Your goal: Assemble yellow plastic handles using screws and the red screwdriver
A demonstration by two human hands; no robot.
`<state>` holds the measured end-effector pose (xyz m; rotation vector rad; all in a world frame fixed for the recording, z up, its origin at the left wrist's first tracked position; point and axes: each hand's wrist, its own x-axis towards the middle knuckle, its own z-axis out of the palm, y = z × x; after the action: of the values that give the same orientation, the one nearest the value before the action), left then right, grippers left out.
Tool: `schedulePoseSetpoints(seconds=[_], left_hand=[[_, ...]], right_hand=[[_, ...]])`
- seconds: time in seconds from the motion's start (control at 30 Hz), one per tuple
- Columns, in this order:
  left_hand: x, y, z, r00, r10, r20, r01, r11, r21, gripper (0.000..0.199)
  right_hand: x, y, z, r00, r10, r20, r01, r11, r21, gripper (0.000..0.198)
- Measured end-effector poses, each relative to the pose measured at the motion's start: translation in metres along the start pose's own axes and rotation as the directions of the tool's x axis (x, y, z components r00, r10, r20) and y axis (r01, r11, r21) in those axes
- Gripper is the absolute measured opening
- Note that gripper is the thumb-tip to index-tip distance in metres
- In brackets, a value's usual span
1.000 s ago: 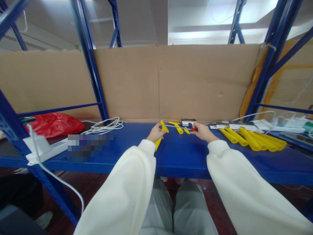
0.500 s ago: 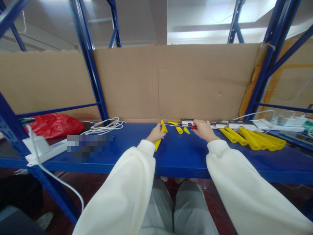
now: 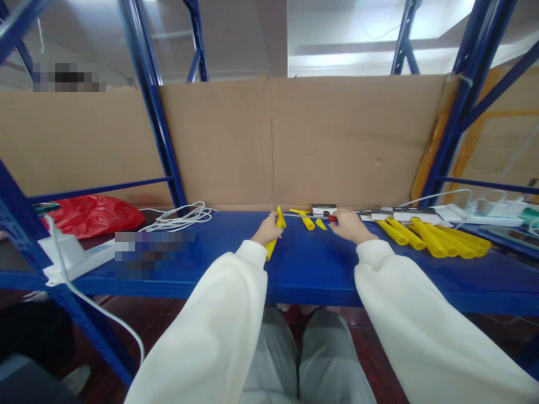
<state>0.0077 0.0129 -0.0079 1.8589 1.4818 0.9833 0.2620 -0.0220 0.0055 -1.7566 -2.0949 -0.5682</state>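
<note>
My left hand point(image 3: 266, 230) is closed around a yellow plastic tube-like piece point(image 3: 272, 249), whose narrow top end pokes out above the fingers. In my right hand point(image 3: 350, 226) is a screwdriver point(image 3: 305, 216) with a red handle, gripped by the fingers. Its thin metal shaft runs left, nearly level, and its tip meets the upper part of the yellow piece; whether it sits in a hole I cannot tell. Between the hands, a second yellow piece point(image 3: 309, 223) lies on the blue shelf point(image 3: 311, 264), with a small yellow sliver point(image 3: 320, 224) beside it.
Several yellow tubes point(image 3: 438, 240) lie in a row on the right. Behind the screwdriver is a black-and-white packet point(image 3: 323, 209). A cardboard panel point(image 3: 337, 140) closes off the back. To the left are coiled white cable point(image 3: 189, 216), a red plastic bag point(image 3: 99, 216) and a power strip point(image 3: 90, 260).
My right hand's fingers have shifted slightly on the red handle, which shows less now. The left hand and the yellow piece stay nearly in place.
</note>
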Motion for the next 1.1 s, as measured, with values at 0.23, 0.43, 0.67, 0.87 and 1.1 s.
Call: schedulePoseSetpoints(seconds=[0.23, 0.43, 0.67, 0.87, 1.1], left_hand=[[0.004, -0.004, -0.001, 0.999, -0.002, -0.033, 0.004, 0.998, 0.057, 0.052], [0.002, -0.002, -0.002, 1.000, 0.003, -0.021, -0.001, 0.997, 0.077, 0.054], [0.003, -0.003, -0.003, 0.999, -0.001, -0.041, 0.004, 0.996, 0.088, 0.053], [0.003, -0.003, -0.002, 0.999, -0.001, -0.036, 0.005, 0.996, 0.094, 0.054], [0.008, -0.008, -0.003, 0.997, 0.005, -0.077, 0.007, 0.987, 0.159, 0.055]], right_hand=[[0.000, 0.003, -0.002, 0.999, -0.044, 0.012, 0.043, 0.997, 0.063, 0.024], [-0.001, 0.002, 0.001, 0.992, 0.110, 0.055, -0.113, 0.991, 0.070, 0.033], [0.003, 0.005, 0.008, 0.997, -0.003, 0.073, -0.001, 0.998, 0.056, 0.024], [0.000, 0.009, 0.005, 1.000, -0.001, -0.023, 0.002, 0.999, 0.046, 0.025], [-0.001, -0.001, -0.003, 0.984, 0.046, 0.170, -0.065, 0.992, 0.106, 0.031]])
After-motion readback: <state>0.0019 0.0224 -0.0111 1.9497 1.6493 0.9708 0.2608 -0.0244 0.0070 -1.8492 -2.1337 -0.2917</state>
